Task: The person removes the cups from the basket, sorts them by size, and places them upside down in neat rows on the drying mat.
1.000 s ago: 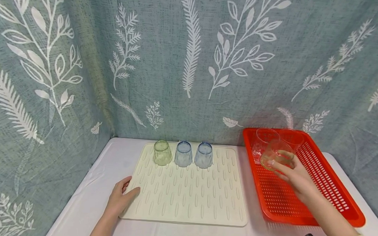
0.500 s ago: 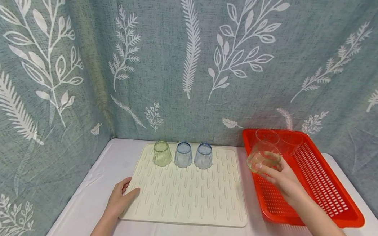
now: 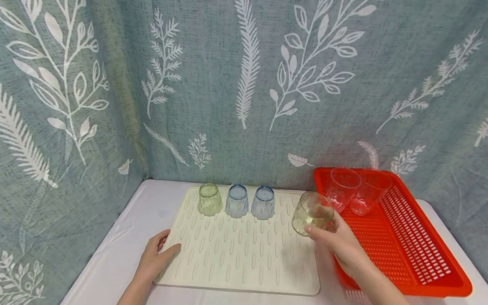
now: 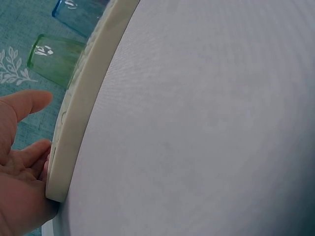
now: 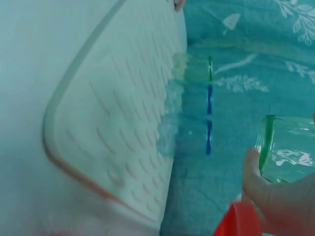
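My right hand (image 3: 338, 240) holds a pale green drinking glass (image 3: 307, 216) by its side, above the right edge of a cream ridged drying mat (image 3: 242, 255). This glass is tilted, its wide mouth upward and its thick green base (image 5: 267, 145) toward the mat in the right wrist view. Along the mat's back edge a green glass (image 3: 210, 201) and two blue glasses, one in the middle (image 3: 236, 202) and one to the right (image 3: 263, 204), stand upside down. At the mat's left edge rests my left hand (image 3: 155, 254), thumb over the surface and fingers loosely bent beside the rim.
A red perforated plastic basket (image 3: 403, 293) stands right of the mat. Two glasses, a left one (image 3: 342, 189) and a right one (image 3: 369, 193), stand in its back left corner. A patterned grey-green curtain (image 3: 215, 76) rises behind the white-covered table (image 3: 116, 247).
My right hand has carried the green glass left, out from over the red basket to above the mat's right edge. The left hand and the standing glasses have stayed put.
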